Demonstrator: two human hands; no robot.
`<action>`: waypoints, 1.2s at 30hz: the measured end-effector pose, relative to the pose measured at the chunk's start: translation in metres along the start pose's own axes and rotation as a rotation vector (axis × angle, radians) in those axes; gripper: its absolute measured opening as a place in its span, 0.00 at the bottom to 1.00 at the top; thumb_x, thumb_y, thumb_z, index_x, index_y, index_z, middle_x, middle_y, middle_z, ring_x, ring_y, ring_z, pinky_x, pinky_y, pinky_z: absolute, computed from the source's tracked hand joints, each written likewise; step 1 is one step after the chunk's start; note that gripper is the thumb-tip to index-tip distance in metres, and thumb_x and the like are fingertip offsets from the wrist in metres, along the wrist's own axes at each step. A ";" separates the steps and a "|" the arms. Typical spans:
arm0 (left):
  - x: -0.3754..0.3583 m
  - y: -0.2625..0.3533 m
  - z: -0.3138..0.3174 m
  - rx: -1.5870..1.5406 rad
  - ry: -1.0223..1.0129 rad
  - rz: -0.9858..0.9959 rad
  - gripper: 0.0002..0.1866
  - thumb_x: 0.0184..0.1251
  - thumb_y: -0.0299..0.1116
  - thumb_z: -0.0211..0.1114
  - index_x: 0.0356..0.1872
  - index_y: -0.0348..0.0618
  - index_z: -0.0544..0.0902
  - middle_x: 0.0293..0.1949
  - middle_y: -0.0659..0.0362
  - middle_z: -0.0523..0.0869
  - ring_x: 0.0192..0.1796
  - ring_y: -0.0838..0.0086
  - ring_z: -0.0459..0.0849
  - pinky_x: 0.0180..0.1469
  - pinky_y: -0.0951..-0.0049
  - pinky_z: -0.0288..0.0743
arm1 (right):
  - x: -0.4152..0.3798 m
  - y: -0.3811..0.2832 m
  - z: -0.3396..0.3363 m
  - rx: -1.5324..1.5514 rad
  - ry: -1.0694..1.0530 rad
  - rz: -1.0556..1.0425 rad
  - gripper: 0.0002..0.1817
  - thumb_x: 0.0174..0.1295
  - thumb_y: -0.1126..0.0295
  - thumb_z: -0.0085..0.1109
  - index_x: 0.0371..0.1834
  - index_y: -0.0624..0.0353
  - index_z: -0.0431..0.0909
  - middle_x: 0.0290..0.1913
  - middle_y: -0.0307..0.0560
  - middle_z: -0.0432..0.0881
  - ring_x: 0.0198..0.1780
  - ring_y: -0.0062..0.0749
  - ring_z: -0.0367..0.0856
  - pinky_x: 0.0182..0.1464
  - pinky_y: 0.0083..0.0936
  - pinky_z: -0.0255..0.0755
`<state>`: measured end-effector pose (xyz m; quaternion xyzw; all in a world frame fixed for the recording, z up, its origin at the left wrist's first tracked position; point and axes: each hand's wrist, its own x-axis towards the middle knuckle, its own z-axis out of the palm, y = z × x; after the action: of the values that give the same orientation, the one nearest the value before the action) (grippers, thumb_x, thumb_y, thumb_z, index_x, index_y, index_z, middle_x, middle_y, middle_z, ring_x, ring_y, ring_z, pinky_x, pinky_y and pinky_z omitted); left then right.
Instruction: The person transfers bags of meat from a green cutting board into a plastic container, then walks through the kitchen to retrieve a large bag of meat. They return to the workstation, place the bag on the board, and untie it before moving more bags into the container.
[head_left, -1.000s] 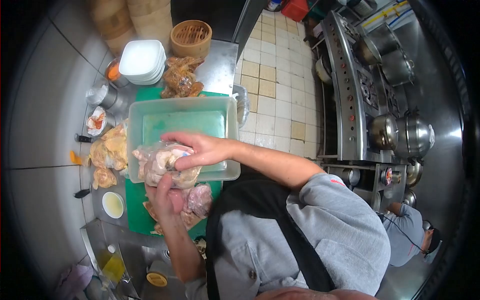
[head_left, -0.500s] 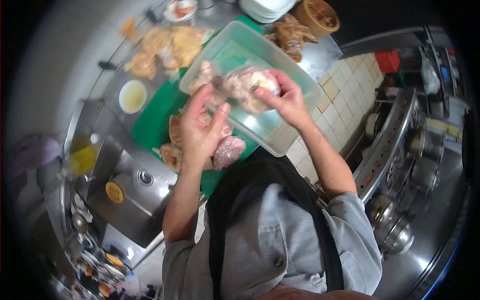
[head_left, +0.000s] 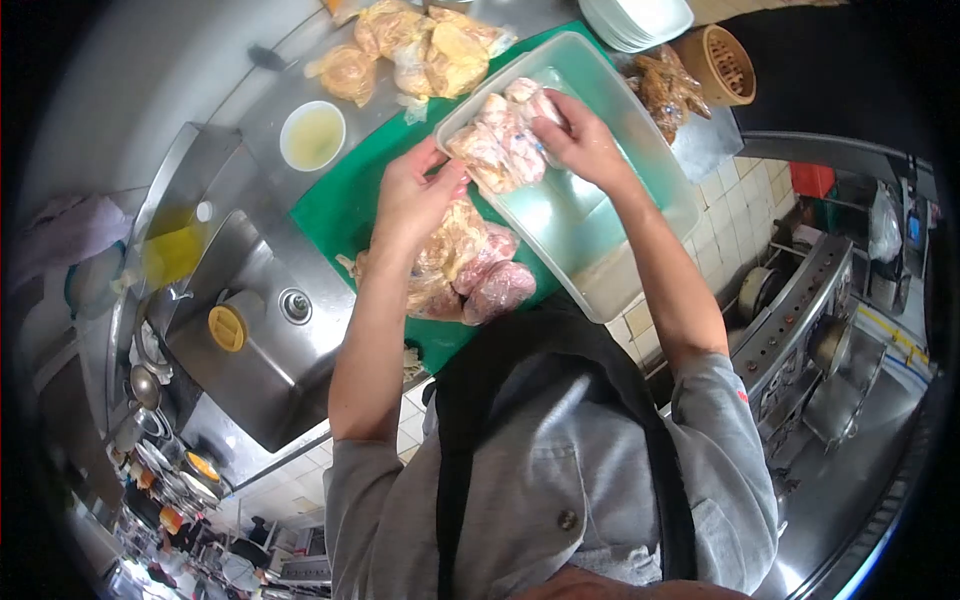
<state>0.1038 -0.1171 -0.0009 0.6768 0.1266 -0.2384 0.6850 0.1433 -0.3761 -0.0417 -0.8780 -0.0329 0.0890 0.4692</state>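
Note:
My right hand (head_left: 580, 145) grips a plastic-wrapped packet of pale pink raw meat (head_left: 500, 145), its fingers over the far end. The packet lies in the left end of a translucent plastic container (head_left: 640, 255). At the container's left corner, my left hand (head_left: 412, 198) has its thumb and fingers closed about the rim, close to the packet's edge. Just below that hand, several bagged pieces of raw meat (head_left: 455, 255) are heaped on a green cutting board (head_left: 335, 205). The container rests partly over this board.
More bagged yellowish meat (head_left: 440, 55) lies behind the board, with a bowl of pale liquid (head_left: 312, 136) at its left. A steel sink (head_left: 240, 370) is on the left. White plates (head_left: 635, 20), browned poultry (head_left: 665, 90) and a bamboo steamer (head_left: 722, 65) stand at the back right.
My right hand has lowered the packet into the container's left end. My left hand, spread open before, has closed at the rim. The whole view has shifted.

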 end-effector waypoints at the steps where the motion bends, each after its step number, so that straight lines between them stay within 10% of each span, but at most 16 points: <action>1: 0.001 -0.004 0.000 -0.087 -0.022 0.042 0.19 0.76 0.26 0.62 0.65 0.36 0.78 0.52 0.56 0.87 0.50 0.77 0.85 0.53 0.76 0.81 | -0.002 -0.008 -0.004 0.089 -0.044 0.060 0.32 0.72 0.59 0.64 0.71 0.68 0.70 0.58 0.53 0.83 0.56 0.31 0.81 0.60 0.29 0.74; 10: 0.003 0.001 -0.051 0.295 -0.110 0.090 0.25 0.73 0.29 0.66 0.69 0.36 0.76 0.50 0.56 0.88 0.50 0.76 0.86 0.54 0.75 0.81 | -0.003 0.006 0.001 0.149 -0.228 0.054 0.34 0.75 0.55 0.59 0.75 0.67 0.65 0.65 0.61 0.79 0.62 0.39 0.81 0.65 0.32 0.73; 17: -0.070 0.013 -0.153 0.490 0.407 0.446 0.20 0.73 0.28 0.66 0.65 0.38 0.81 0.53 0.54 0.88 0.52 0.76 0.87 0.57 0.75 0.82 | -0.024 0.011 -0.012 -0.111 -0.017 0.011 0.41 0.72 0.42 0.58 0.76 0.63 0.65 0.72 0.62 0.72 0.73 0.45 0.72 0.64 0.36 0.73; 20: -0.123 0.001 -0.098 0.655 0.445 0.201 0.16 0.75 0.29 0.66 0.60 0.36 0.83 0.55 0.56 0.88 0.51 0.78 0.87 0.55 0.76 0.82 | -0.047 0.010 -0.032 -0.065 0.038 0.007 0.42 0.71 0.40 0.58 0.76 0.62 0.65 0.71 0.60 0.73 0.73 0.45 0.72 0.64 0.37 0.73; 24: -0.152 -0.043 -0.014 0.724 -0.029 0.497 0.20 0.70 0.32 0.69 0.60 0.35 0.82 0.57 0.50 0.87 0.59 0.61 0.86 0.61 0.64 0.80 | -0.072 0.023 -0.044 -0.026 0.070 0.000 0.40 0.72 0.43 0.60 0.76 0.61 0.65 0.72 0.56 0.74 0.72 0.44 0.73 0.64 0.37 0.73; 29: -0.126 -0.089 0.051 1.308 -0.027 0.474 0.37 0.61 0.34 0.74 0.71 0.37 0.70 0.68 0.41 0.73 0.70 0.50 0.73 0.68 0.54 0.72 | -0.092 0.017 -0.031 -0.022 0.065 -0.013 0.36 0.73 0.48 0.61 0.74 0.61 0.68 0.71 0.56 0.75 0.71 0.43 0.74 0.63 0.36 0.75; 36: -0.121 -0.095 0.072 1.471 0.090 0.484 0.30 0.52 0.30 0.75 0.59 0.40 0.76 0.63 0.42 0.75 0.66 0.48 0.75 0.61 0.48 0.76 | -0.135 0.017 -0.030 0.207 0.117 0.010 0.27 0.74 0.57 0.62 0.69 0.63 0.74 0.63 0.50 0.80 0.65 0.37 0.79 0.62 0.33 0.78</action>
<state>-0.0579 -0.1670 -0.0194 0.9753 -0.1880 -0.0770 0.0866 0.0162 -0.4292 -0.0227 -0.8287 0.0084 0.0430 0.5579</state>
